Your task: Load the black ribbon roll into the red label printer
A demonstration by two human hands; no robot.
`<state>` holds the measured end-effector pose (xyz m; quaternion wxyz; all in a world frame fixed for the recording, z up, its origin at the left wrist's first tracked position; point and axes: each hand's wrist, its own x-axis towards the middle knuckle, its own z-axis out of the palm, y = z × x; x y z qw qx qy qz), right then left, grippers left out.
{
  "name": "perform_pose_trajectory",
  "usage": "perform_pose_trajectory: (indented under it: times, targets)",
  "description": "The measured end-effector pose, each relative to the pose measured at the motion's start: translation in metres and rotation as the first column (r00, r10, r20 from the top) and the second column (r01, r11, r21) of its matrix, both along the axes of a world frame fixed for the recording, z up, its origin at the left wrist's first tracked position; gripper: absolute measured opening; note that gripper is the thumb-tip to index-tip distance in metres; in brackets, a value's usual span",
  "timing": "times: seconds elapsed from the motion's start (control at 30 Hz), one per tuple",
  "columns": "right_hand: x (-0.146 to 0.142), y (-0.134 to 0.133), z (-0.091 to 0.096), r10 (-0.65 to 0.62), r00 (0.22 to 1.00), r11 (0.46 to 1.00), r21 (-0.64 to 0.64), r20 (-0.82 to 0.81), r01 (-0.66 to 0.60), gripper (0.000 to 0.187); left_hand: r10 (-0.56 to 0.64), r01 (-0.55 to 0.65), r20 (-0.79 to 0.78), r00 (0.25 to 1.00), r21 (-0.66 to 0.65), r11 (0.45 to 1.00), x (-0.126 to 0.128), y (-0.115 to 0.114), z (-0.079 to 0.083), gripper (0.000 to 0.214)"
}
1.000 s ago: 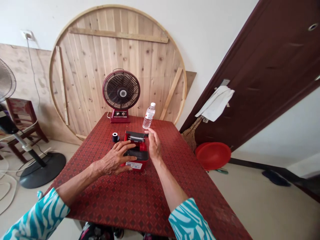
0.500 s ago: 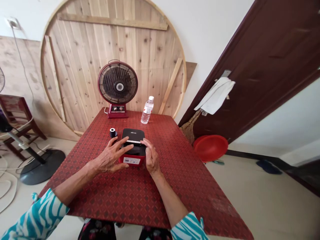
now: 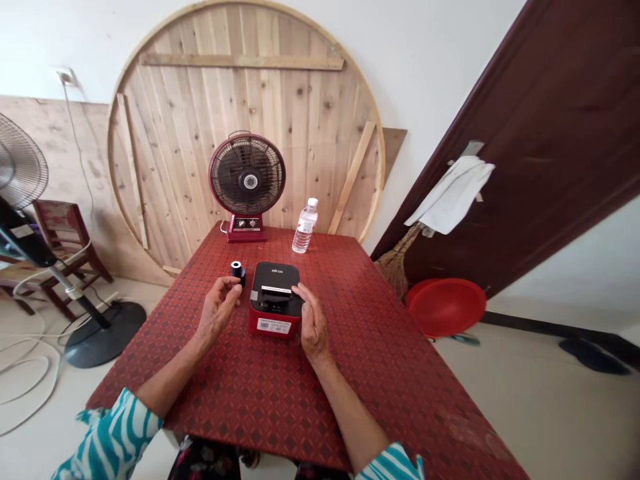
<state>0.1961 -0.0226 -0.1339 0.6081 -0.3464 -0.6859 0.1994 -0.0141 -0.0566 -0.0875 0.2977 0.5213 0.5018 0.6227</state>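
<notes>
A small red printer with a black lid [image 3: 275, 280] stands on the red patterned tablecloth [image 3: 280, 393], its lid down and a white label on its front. My right hand [image 3: 311, 321] lies along the printer's right side, fingers stretched and touching it. My left hand [image 3: 218, 311] hovers just left of the printer with loosely bent fingers and nothing in it. Its fingertips are close to a small black roll [image 3: 237, 270] standing on the cloth, apart from it.
A red table fan [image 3: 247, 183] and a clear water bottle [image 3: 305, 227] stand at the table's far edge, before a round wooden board. A standing fan [image 3: 30, 220] and chair are left; a red basin [image 3: 447, 307], broom and dark door right.
The printer's lid, open a second ago, is now down. My left hand has left the printer's top and moved left toward the black roll. My right hand dropped to the printer's right side.
</notes>
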Motion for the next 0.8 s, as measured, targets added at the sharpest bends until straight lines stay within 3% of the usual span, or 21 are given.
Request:
perform_pose_trajectory:
  times: [0.13,0.3,0.53,0.8]
  targets:
    - [-0.001,0.009,-0.012,-0.102,0.956,0.980,-0.195,-0.274,0.049,0.044,-0.147,0.193,0.198,0.969,-0.239,0.952,0.000,0.007,0.005,0.031]
    - [0.001,0.019,-0.023,-0.136,0.902,0.900,-0.432,-0.409,-0.061,0.058,-0.239,0.342,0.313,0.919,-0.336,0.878,0.003,0.021,0.001,0.032]
    - [0.001,0.020,-0.022,-0.137,0.959,0.889,-0.458,-0.249,0.008,0.052,-0.255,0.432,0.419,0.871,-0.408,0.804,0.002,0.028,0.002,0.036]
    - [0.001,0.023,-0.032,-0.096,0.966,0.884,-0.466,-0.241,-0.029,0.048,-0.250,0.536,0.560,0.790,-0.432,0.726,-0.001,0.028,0.005,0.036]
